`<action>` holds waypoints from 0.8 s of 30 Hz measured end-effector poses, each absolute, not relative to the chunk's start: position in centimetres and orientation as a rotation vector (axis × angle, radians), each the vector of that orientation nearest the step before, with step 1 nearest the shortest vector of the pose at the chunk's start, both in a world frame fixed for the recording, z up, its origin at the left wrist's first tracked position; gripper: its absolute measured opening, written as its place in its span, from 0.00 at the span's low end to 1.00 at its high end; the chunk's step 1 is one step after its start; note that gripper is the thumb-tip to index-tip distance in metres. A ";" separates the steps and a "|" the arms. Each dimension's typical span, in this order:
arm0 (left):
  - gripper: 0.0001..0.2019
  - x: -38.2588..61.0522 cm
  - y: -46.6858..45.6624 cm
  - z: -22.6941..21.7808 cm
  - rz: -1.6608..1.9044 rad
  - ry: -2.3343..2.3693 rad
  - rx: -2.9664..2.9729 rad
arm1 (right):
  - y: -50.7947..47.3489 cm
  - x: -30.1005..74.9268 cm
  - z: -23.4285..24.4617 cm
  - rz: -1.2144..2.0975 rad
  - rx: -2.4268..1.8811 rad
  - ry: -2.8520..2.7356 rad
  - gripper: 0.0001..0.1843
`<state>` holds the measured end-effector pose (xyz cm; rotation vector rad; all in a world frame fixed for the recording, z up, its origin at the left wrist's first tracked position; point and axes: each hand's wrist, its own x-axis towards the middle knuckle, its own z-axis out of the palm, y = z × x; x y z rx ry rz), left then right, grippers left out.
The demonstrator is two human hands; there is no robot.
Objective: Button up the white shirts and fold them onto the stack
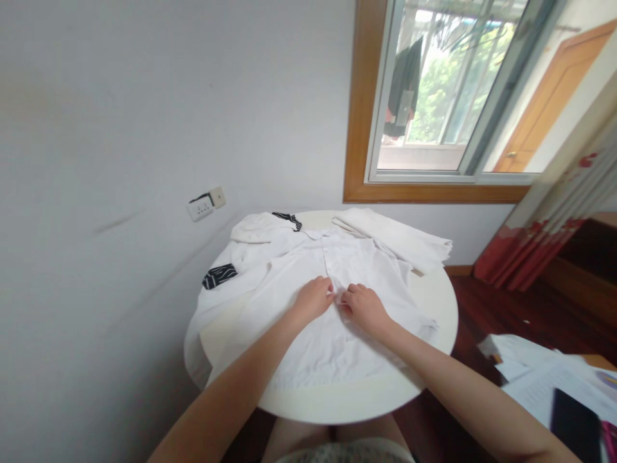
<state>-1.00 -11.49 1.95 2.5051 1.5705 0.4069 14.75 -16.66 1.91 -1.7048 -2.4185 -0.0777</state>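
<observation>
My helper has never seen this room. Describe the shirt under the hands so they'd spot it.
Below the window's left end is a round white table. Across its middle lies the shirt, with the left hand and right hand at its front. It is plain white and spread flat, unlike the black-trimmed cloth on its left and folded cloth on its right.

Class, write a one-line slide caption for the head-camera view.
The left hand and right hand at the front placket of a white collared shirt spread across a round table.

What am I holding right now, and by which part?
Your left hand and right hand seem to pinch the white shirt by its front placket, about midway down.
</observation>
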 end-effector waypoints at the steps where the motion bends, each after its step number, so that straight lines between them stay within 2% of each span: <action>1: 0.08 -1.0 -11.6 1.4 0.446 1.567 2.523 | -16.5 15.0 1.8 -0.065 -1.689 -2.413 0.09; 6: 0.08 -1.2 -11.7 0.4 0.517 1.508 2.569 | -14.8 16.9 3.0 0.192 -1.521 -2.232 0.11; 10: 0.11 -1.3 -11.1 0.7 0.504 1.520 2.506 | -13.8 17.5 4.6 0.350 -1.397 -2.036 0.18; 13: 0.11 -1.5 -10.7 0.8 0.493 1.542 2.458 | -14.1 17.1 4.3 0.485 -1.378 -2.119 0.23; 15: 0.11 -1.8 -10.4 0.8 0.494 1.545 2.436 | -14.7 16.6 3.6 0.548 -1.377 -2.264 0.22; 21: 0.11 -2.4 -10.0 1.3 0.506 1.455 2.396 | -16.8 15.6 3.4 0.375 -1.476 -2.450 0.14; 24: 0.16 -2.4 -9.9 1.2 0.502 1.421 2.378 | -18.1 15.9 4.2 0.275 -1.484 -2.504 0.13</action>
